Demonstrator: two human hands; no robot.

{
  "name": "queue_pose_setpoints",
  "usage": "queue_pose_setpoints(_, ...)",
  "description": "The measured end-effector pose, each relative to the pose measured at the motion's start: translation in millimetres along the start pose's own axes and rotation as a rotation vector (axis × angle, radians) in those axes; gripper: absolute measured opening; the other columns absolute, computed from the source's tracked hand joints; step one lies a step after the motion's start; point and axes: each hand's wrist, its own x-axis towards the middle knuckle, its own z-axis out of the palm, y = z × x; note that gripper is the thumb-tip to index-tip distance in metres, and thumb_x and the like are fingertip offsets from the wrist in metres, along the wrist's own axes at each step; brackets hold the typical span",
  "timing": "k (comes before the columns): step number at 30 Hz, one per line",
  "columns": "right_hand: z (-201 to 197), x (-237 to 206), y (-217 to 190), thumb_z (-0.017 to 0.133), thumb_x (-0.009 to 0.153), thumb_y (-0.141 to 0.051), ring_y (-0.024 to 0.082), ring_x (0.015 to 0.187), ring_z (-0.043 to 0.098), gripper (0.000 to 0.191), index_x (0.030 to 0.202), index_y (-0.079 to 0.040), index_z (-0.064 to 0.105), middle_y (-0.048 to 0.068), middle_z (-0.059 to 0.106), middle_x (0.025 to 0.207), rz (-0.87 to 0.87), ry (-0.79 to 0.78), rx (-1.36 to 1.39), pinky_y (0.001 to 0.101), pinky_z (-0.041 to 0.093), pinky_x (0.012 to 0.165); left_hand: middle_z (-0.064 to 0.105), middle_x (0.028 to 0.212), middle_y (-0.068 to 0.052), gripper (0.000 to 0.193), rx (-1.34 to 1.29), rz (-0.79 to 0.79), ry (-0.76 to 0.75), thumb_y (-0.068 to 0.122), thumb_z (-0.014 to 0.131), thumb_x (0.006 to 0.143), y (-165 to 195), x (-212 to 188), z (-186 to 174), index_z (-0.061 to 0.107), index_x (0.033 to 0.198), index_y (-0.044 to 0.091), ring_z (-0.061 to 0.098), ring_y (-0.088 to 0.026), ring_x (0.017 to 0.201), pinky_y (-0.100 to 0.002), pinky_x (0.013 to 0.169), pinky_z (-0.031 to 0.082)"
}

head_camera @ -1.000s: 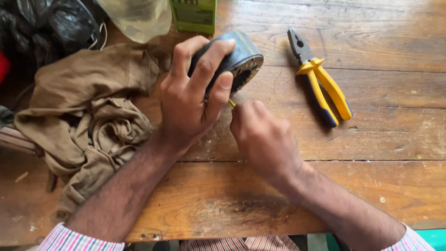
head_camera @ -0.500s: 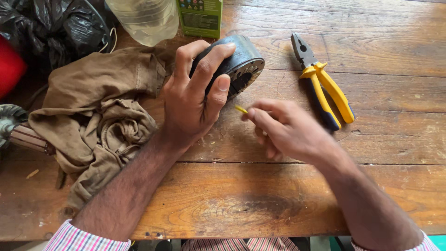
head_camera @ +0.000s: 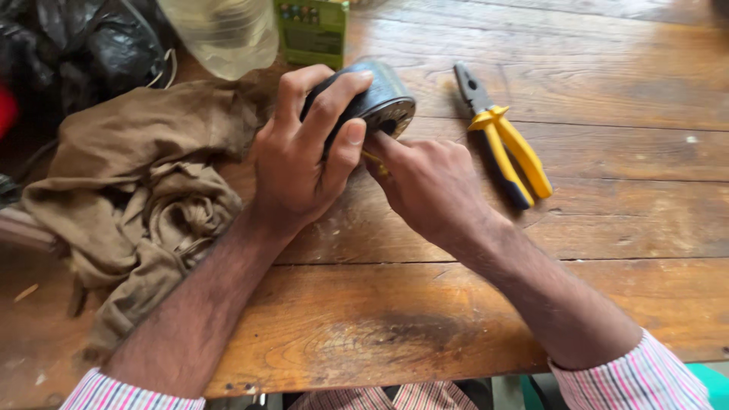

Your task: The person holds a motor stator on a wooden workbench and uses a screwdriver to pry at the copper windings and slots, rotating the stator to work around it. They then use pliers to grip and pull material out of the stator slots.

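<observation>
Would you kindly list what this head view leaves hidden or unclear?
- Small yellow tool: mostly hidden by the right hand; kind unclear.
- Grey cylinder: mostly covered by the left hand.
- Clear bottle and green box: cut off by the top edge.

- A worn wooden table of broad brown planks (head_camera: 607, 99) fills nearly the whole view, its grain running left to right, with visible seams between the boards.
- A dark, scorched-looking stain (head_camera: 395, 330) marks the plank nearest the front edge.
- Small pale flecks and scratches dot the surface, one at the right (head_camera: 691, 140).
- Soft, even daylight falls across the wood, brightest toward the upper right.
- Below the front edge, a teal patch (head_camera: 710, 380) shows at the lower right corner.
</observation>
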Motion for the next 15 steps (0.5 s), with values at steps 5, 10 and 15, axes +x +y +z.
queue_pose_setpoints(5, -6.1, 4.8, 1.1, 0.062, 0.103, -0.026, 0.035, 0.063, 0.069, 0.016, 0.103, -0.011, 0.063, 0.013, 0.069, 0.069, 0.005, 0.013, -0.028, 0.0510, 0.051, 0.054, 0.058, 0.128, -0.014, 0.027, 0.010, 0.020, 0.004, 0.026, 0.057, 0.117, 0.3, 5.1, 2.8, 0.061, 0.139, 0.012, 0.070, -0.032, 0.108, -0.041, 0.089, 0.061)
queue_pose_setpoints(10, -6.6, 8.6, 4.4, 0.065, 0.098, -0.030, 0.034, 0.060, 0.069, 0.025, 0.103, -0.005, 0.061, 0.013, 0.068, 0.068, -0.064, -0.011, 0.016, 0.0468, 0.053, 0.051, 0.057, 0.128, -0.014, 0.026, -0.016, 0.005, -0.019, 0.026, 0.056, 0.119, -0.2, 4.0, 3.4, 0.061, 0.140, 0.011, 0.070, -0.031, 0.108, -0.039, 0.091, 0.061)
queue_pose_setpoints(15, 2.1, 17.5, 5.1, 0.066, 0.100, -0.034, 0.029, 0.051, 0.067, 0.037, 0.106, 0.002, 0.058, 0.013, 0.066, 0.066, -0.077, -0.020, -0.028, 0.0406, 0.052, 0.042, 0.057, 0.128, -0.015, 0.027, -0.025, 0.005, -0.028, 0.026, 0.055, 0.119, -1.0, 5.2, 3.4, 0.060, 0.141, 0.010, 0.070, -0.030, 0.110, -0.039, 0.093, 0.061)
